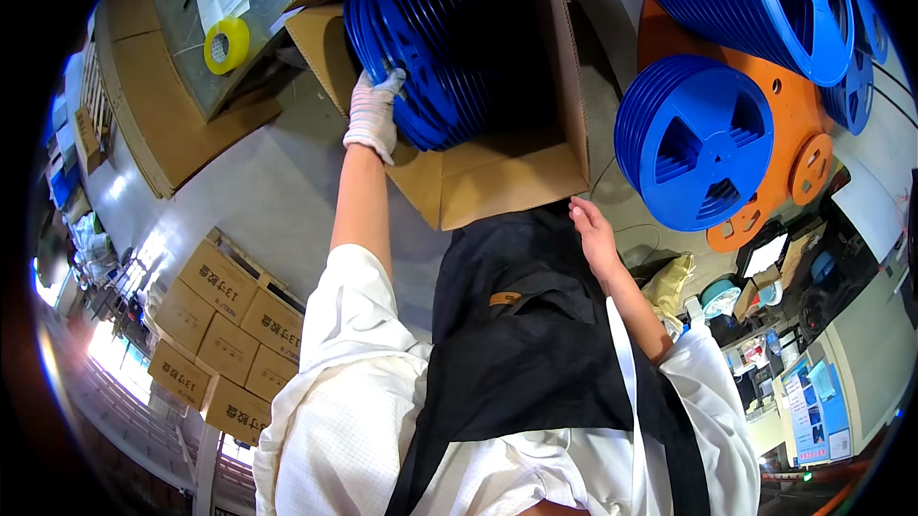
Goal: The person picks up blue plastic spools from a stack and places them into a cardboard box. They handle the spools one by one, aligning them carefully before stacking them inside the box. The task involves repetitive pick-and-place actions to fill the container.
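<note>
My left hand, in a white knit glove, reaches into an open brown cardboard box and grips the edge of a row of blue plastic reels standing on edge inside it. My right hand is bare, fingers loosely apart, resting against the box's near lower corner and holding nothing. I wear a white coat and a black apron.
A stack of blue reels lies on an orange cart to the right, with more blue reels above. A yellow tape roll sits on a grey table at upper left. Several stacked cartons stand at lower left.
</note>
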Demonstrator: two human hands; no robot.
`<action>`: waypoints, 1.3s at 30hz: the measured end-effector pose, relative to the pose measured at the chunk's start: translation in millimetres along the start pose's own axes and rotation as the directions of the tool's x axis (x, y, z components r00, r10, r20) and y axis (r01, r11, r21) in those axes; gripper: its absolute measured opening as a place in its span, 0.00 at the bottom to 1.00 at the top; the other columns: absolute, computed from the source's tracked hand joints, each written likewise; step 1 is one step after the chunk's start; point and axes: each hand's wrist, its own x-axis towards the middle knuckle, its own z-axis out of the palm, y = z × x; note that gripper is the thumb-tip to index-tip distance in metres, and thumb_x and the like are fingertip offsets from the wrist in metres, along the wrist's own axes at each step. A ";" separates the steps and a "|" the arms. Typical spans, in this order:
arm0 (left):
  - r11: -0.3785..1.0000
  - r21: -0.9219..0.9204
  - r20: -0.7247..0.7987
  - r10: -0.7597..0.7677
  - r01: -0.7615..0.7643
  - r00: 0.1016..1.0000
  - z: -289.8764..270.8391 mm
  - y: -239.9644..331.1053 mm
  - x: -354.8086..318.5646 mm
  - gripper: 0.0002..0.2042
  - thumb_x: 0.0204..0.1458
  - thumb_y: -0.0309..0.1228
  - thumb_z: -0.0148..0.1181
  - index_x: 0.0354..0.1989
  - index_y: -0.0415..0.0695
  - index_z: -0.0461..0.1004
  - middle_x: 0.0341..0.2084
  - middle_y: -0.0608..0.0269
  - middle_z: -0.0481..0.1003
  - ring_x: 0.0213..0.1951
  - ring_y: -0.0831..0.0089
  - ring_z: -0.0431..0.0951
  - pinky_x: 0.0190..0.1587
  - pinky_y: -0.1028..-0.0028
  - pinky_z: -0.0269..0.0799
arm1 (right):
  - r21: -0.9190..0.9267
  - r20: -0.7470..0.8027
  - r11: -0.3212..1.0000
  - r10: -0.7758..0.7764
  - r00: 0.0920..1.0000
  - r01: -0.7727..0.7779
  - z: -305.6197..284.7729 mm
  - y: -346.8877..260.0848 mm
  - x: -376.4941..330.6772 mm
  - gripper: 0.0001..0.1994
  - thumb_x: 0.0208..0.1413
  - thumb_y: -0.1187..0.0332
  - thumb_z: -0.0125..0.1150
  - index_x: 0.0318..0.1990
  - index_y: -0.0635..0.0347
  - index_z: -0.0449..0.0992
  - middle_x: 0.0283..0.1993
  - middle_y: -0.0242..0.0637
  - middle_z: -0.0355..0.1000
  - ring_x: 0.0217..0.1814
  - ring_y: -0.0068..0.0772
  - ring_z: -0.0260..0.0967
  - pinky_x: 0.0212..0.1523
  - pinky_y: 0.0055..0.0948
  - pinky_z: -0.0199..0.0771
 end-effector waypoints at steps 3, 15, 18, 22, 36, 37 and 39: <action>0.997 -0.079 -0.024 0.022 -0.024 0.999 -8.9 23.5 -29.9 0.13 0.52 0.26 0.60 0.47 0.39 0.71 0.37 0.61 0.76 0.38 0.70 0.76 0.43 0.71 0.73 | 0.012 -0.012 1.000 0.012 1.000 -0.012 -2.2 1.7 0.5 0.19 0.63 0.63 0.50 0.56 0.66 0.68 0.52 0.39 0.71 0.54 0.27 0.66 0.57 0.24 0.62; 0.988 0.035 -0.076 0.153 -0.151 0.985 -12.6 27.7 -23.6 0.14 0.52 0.21 0.57 0.48 0.37 0.71 0.37 0.57 0.78 0.36 0.68 0.78 0.40 0.72 0.76 | 0.028 0.019 1.000 0.009 1.000 -0.010 7.6 -7.8 -1.3 0.18 0.63 0.64 0.50 0.56 0.66 0.68 0.52 0.39 0.70 0.55 0.27 0.66 0.58 0.23 0.61; 0.989 0.033 -0.082 0.145 -0.143 0.986 -2.4 25.9 -18.6 0.15 0.50 0.22 0.59 0.48 0.37 0.71 0.37 0.57 0.78 0.36 0.69 0.78 0.39 0.72 0.76 | 0.020 0.010 1.000 0.018 1.000 -0.018 3.9 -0.5 -0.9 0.18 0.63 0.64 0.50 0.56 0.66 0.68 0.52 0.39 0.70 0.55 0.26 0.66 0.58 0.23 0.61; 0.980 0.147 -0.098 0.149 -0.133 0.984 1.6 14.0 -7.4 0.15 0.50 0.24 0.61 0.47 0.37 0.71 0.37 0.56 0.77 0.38 0.68 0.78 0.41 0.72 0.75 | 0.026 0.007 1.000 0.009 1.000 -0.009 8.5 -3.6 -3.3 0.18 0.63 0.64 0.50 0.56 0.67 0.68 0.52 0.38 0.71 0.55 0.26 0.66 0.58 0.23 0.61; 0.930 -0.302 -0.110 0.182 -0.207 0.977 -33.2 7.6 -24.1 0.18 0.53 0.23 0.59 0.53 0.35 0.65 0.49 0.47 0.72 0.50 0.57 0.75 0.54 0.61 0.73 | 0.008 0.018 1.000 0.014 1.000 -0.014 12.0 -7.3 -3.7 0.18 0.63 0.65 0.50 0.56 0.66 0.68 0.53 0.40 0.70 0.56 0.27 0.65 0.58 0.23 0.61; 0.918 -0.344 -0.086 0.178 -0.197 0.980 -27.3 10.7 -23.3 0.18 0.53 0.22 0.58 0.52 0.35 0.65 0.48 0.48 0.72 0.49 0.58 0.76 0.53 0.62 0.73 | 0.002 0.017 1.000 0.018 1.000 -0.019 11.8 -5.1 -2.3 0.18 0.63 0.65 0.50 0.56 0.66 0.68 0.53 0.40 0.70 0.56 0.26 0.65 0.59 0.23 0.60; 0.933 -0.307 -0.077 0.170 -0.186 0.982 -18.2 3.9 -14.7 0.17 0.55 0.24 0.57 0.52 0.37 0.65 0.46 0.51 0.72 0.48 0.62 0.75 0.52 0.65 0.73 | 0.010 0.014 1.000 0.018 1.000 -0.018 7.8 -3.4 -2.1 0.18 0.63 0.64 0.50 0.56 0.66 0.68 0.53 0.40 0.70 0.56 0.26 0.65 0.59 0.24 0.60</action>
